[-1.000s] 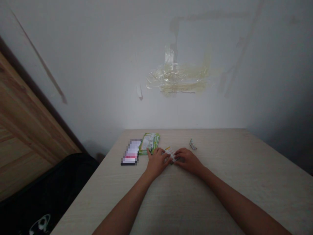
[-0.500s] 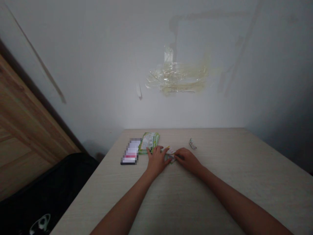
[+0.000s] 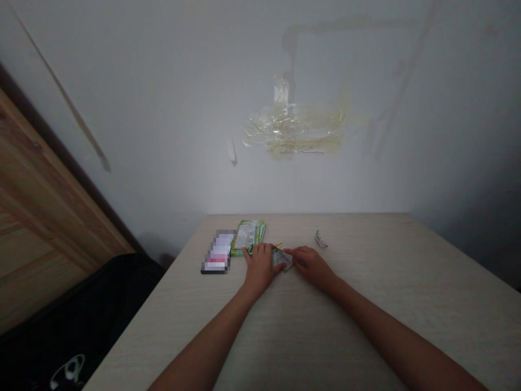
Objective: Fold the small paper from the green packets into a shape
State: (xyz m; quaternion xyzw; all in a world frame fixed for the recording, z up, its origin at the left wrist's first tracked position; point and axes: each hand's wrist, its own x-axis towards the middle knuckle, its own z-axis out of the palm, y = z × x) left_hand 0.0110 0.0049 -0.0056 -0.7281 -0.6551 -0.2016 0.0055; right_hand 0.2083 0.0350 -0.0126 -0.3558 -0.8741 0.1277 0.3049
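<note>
A small, pale printed packet (image 3: 286, 259), partly folded, lies on the table between my hands. My left hand (image 3: 260, 266) holds down its left side, with the thumb at its near edge and the fingers by its far edge. My right hand (image 3: 310, 264) has its fingers closed at the packet's right edge. A bit of yellow shows near my left fingertips. My fingers hide much of the packet. Just beyond my left hand is a stack of green and white packets (image 3: 249, 234).
A phone (image 3: 220, 251) with a blurred-out screen lies left of the green stack. A small crumpled wrapper (image 3: 321, 239) rests beyond my right hand. The pale wooden table (image 3: 293, 336) meets a wall (image 3: 163, 108) with peeling tape (image 3: 301, 130). A black bag (image 3: 81, 315) is at the lower left.
The packet's visible part has shifted and looks flatter, with more of its grey face showing. My left fingers have drawn closer together, and my right fingertips have moved slightly left along its edge.
</note>
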